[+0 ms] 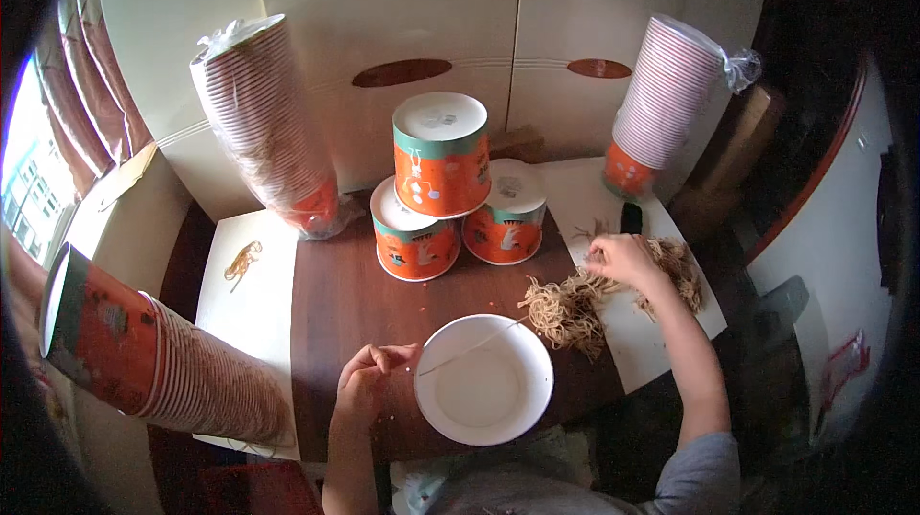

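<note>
A white paper bucket (pixel 485 425) stands at the table's near edge, its open mouth facing up. My left hand (pixel 362 383) is at its left rim, fingers bent and closed; what they pinch does not show. One thin, pale strand (pixel 474 347) lies straight across the mouth, from near my left fingertips toward a tangled heap of beige strands (pixel 572 316). Above the right part of that heap is my right hand (pixel 625 261), its fingers drawn together; anything between them is hidden. A small black object (pixel 632 219) lies just beyond it.
Three orange-and-green paper buckets (pixel 443 168) form a pyramid at mid-table, bottoms up. Tall bucket stacks in clear plastic stand back left (pixel 254 117) and back right (pixel 666 93). Another stack (pixel 163 362) leans at the near left. A brown strand bundle (pixel 242 264) lies on the left white panel.
</note>
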Demonstrator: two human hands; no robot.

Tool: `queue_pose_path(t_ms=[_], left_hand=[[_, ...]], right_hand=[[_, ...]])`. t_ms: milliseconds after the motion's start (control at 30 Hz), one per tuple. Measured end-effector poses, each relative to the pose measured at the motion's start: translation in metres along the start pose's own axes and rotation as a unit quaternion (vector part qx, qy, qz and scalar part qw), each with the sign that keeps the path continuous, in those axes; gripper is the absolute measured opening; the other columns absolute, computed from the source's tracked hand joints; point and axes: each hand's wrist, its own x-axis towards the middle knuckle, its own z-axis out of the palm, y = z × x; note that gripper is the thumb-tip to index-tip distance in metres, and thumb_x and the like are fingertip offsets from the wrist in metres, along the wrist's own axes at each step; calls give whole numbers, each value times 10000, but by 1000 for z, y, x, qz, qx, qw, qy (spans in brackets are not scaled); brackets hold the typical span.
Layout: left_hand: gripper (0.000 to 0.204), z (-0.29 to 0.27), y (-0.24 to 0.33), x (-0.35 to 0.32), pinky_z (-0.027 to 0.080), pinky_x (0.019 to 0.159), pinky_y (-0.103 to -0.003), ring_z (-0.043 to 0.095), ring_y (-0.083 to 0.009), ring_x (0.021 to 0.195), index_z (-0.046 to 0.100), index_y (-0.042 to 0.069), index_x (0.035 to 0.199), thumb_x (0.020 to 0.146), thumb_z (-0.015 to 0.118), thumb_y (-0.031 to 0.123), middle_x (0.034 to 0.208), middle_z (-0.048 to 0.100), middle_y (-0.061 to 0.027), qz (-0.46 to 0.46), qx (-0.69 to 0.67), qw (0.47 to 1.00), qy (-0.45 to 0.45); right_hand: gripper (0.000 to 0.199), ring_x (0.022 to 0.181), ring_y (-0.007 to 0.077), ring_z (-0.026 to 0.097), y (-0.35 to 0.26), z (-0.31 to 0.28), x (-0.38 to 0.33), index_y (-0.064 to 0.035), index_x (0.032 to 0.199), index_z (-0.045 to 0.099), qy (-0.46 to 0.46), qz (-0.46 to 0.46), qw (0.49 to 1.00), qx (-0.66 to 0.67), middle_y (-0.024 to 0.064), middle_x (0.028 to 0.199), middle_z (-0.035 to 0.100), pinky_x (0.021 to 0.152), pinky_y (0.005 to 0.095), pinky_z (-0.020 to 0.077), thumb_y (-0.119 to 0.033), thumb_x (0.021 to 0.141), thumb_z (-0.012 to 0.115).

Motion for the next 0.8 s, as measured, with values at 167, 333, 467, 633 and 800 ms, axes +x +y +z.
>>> queue_pose_path(t_ms=[167, 333, 467, 633, 800], left_hand=[[59, -4, 2, 2, 390, 829, -428, 536, -301, 858, 444, 33, 746, 717, 394, 22, 813, 573, -191, -30, -60, 998, -9], [47, 11, 16, 1, 436, 655, -362, 503, -216, 616, 438, 34, 760, 780, 396, 25, 645, 508, -108, -49, -115, 992, 25], [56, 21, 17, 2, 415, 563, -255, 444, -129, 540, 446, 40, 777, 832, 440, 51, 599, 459, -47, -51, -47, 997, 45], [67, 28, 23, 0, 396, 489, -192, 475, -79, 550, 460, 42, 792, 828, 515, 54, 649, 518, -41, -55, 22, 996, 70], [75, 35, 35, 1, 429, 505, -197, 509, -88, 541, 477, 35, 813, 807, 552, 39, 658, 544, -38, -5, 19, 997, 76]], right_hand=[[248, 911, 220, 513, -61, 8, -28, -79, 928, 572, 83, -210, 970, 90, 86, 964, 544, 820, 347, 415, -211, 725, 622], [314, 879, 93, 520, -153, 20, -74, -66, 1089, 483, -280, -230, 806, 467, 39, 1046, 506, 748, 252, 447, -129, 795, 575], [447, 1020, 113, 444, -178, 49, -76, -89, 1228, 337, -426, 0, 566, 705, 25, 1195, 379, 823, 265, 420, -69, 821, 521], [312, 916, 72, 471, -180, 50, -72, -117, 1123, 447, -321, 94, 510, 792, -22, 1006, 499, 776, 227, 382, -32, 822, 448], [264, 919, 91, 480, -178, 52, -77, -80, 1061, 483, -271, 65, 518, 809, -7, 1035, 503, 781, 225, 380, -7, 810, 450]])
